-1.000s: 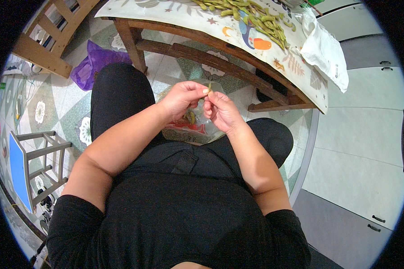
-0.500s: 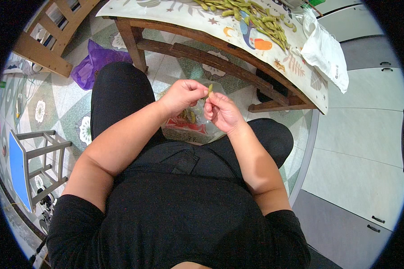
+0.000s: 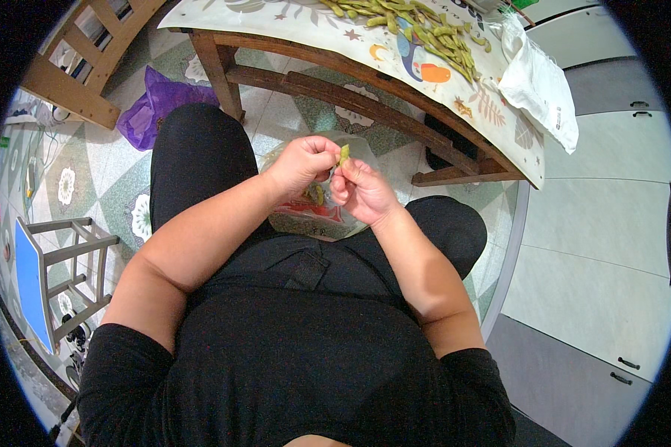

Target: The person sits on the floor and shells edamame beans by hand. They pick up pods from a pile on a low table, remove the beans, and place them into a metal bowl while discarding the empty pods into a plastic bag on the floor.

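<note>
Between my knees, both hands meet around one green soybean pod (image 3: 344, 154). My left hand (image 3: 306, 165) is closed, its thumb and fingers pinching the pod from the left side. From the right, my right hand (image 3: 366, 192) pinches the pod's lower end, with the other fingers curled. Beneath the hands stands a clear plastic container (image 3: 306, 220) with red on its side. A few pods (image 3: 317, 195) show inside it; my hands hide part of its opening.
Ahead is a wooden table (image 3: 328, 51) with a patterned cover, a heap of pods (image 3: 432, 33) and a white bag (image 3: 540, 86). A purple plastic bag (image 3: 145, 112) lies beyond my left knee. A blue-topped stool (image 3: 37, 283) stands at left; cabinets (image 3: 589, 246) line the right.
Both hands have shifted slightly left and down with the pod, which now shows more of its broad side. My right hand has turned a little.
</note>
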Demonstrator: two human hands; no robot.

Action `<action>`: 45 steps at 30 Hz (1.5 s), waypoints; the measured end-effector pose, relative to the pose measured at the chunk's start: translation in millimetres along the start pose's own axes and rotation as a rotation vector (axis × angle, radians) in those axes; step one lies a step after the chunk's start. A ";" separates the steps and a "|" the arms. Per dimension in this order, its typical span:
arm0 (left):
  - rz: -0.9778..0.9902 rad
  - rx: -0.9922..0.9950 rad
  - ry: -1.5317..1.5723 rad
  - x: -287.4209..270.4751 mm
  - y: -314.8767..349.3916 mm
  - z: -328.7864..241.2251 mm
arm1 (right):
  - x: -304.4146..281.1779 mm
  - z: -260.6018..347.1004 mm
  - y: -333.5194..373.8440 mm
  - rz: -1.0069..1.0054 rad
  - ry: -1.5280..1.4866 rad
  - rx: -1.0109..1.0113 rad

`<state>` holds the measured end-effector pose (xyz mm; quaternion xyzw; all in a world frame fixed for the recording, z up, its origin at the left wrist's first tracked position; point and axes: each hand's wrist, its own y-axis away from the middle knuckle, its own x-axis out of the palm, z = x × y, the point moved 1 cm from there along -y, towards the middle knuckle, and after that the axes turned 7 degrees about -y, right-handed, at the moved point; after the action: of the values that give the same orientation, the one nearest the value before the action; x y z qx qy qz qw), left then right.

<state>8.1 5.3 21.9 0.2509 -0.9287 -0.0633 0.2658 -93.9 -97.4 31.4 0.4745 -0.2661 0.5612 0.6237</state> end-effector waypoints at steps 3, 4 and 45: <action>0.032 -0.032 0.073 2.1 2.1 -2.6 | 1.0 -3.5 -0.9 0.040 -0.043 -0.009; 0.038 -0.036 0.070 2.3 2.4 -3.4 | -1.2 -4.3 -1.9 0.050 -0.051 -0.016; 0.052 -0.220 0.353 -3.5 -8.3 17.5 | -5.4 -0.5 -8.7 -0.444 0.734 -0.394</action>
<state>5.0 -0.4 3.3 0.2035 -0.8614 -0.1128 0.4516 -87.0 -98.7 24.0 0.1629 -0.0216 0.4837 0.8597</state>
